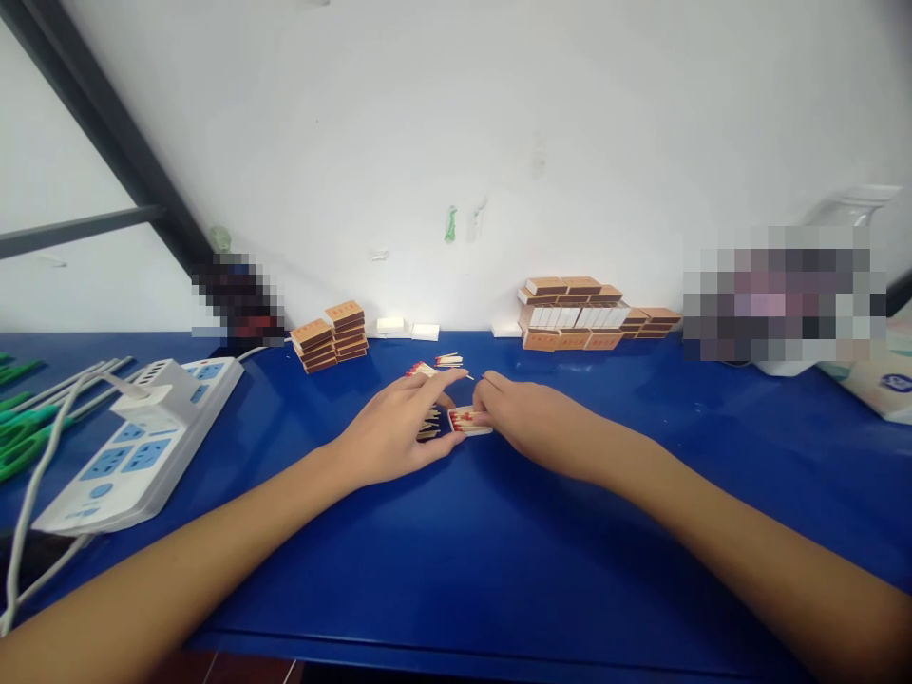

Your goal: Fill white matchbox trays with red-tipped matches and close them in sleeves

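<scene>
A small white matchbox tray [471,430] lies on the blue table, with red-tipped matches [463,419] inside it. My left hand [399,423] steadies the tray's left end, thumb at the near corner and another finger at the far side. By its index fingertip a single match [469,378] sticks out. My right hand [531,418] is closed over the tray's right end, its fingertips dipping in among the matches; what they pinch is hidden. Loose matches [428,424] lie under my left palm, and a small pile of matches [448,361] sits just beyond the hands.
Stacked matchboxes [329,337] stand at the back left, and a larger stack of matchboxes [574,316] leans at the wall. White trays [426,332] lie between. A power strip [142,456] with cables and green-handled scissors [25,442] occupy the left; a plastic packet [873,375] is far right.
</scene>
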The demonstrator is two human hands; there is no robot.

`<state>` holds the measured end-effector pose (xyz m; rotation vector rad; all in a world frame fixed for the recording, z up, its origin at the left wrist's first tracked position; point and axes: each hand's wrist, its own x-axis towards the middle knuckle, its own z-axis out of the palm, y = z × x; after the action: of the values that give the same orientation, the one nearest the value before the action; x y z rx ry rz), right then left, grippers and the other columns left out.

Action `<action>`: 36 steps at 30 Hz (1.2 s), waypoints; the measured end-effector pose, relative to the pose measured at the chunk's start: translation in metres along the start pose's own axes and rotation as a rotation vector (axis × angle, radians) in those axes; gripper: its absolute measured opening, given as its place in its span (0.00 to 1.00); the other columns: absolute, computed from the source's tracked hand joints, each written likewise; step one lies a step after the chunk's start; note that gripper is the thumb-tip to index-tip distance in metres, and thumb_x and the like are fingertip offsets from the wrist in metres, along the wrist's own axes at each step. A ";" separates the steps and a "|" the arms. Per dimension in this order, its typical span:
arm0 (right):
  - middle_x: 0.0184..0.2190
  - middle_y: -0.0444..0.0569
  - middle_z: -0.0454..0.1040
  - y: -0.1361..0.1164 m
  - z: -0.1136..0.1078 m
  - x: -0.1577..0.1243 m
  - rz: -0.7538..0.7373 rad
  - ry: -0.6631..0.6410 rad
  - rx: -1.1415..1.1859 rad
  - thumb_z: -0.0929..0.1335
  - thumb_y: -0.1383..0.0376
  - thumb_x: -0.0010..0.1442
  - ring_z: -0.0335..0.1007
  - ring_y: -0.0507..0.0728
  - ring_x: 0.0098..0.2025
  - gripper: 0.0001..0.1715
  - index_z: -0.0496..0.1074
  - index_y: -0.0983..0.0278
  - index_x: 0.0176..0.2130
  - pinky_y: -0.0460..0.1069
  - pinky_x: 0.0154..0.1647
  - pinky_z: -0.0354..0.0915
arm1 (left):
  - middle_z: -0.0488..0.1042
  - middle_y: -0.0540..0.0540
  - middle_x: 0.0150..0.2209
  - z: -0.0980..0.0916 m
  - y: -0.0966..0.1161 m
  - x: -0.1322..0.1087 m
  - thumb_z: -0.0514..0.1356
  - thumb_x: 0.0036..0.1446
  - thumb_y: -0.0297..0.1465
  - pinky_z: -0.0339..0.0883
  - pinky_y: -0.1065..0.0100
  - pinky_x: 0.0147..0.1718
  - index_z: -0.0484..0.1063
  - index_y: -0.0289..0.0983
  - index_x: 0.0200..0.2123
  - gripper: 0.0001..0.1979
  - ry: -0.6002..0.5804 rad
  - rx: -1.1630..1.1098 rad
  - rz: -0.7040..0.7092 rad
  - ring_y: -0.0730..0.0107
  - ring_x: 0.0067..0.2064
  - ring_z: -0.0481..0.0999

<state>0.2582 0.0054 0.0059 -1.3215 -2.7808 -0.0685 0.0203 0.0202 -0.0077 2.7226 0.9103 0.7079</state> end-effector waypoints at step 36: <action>0.41 0.50 0.74 0.013 -0.014 -0.001 0.036 -0.040 0.339 0.64 0.64 0.71 0.68 0.55 0.35 0.09 0.73 0.63 0.40 0.51 0.36 0.60 | 0.81 0.47 0.51 0.001 0.000 -0.001 0.64 0.66 0.39 0.70 0.50 0.60 0.54 0.45 0.69 0.34 0.000 0.009 0.013 0.57 0.58 0.77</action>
<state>0.2694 0.0124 0.0197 -1.2934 -2.6414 0.4160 0.0201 0.0194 -0.0085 2.7385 0.8982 0.7082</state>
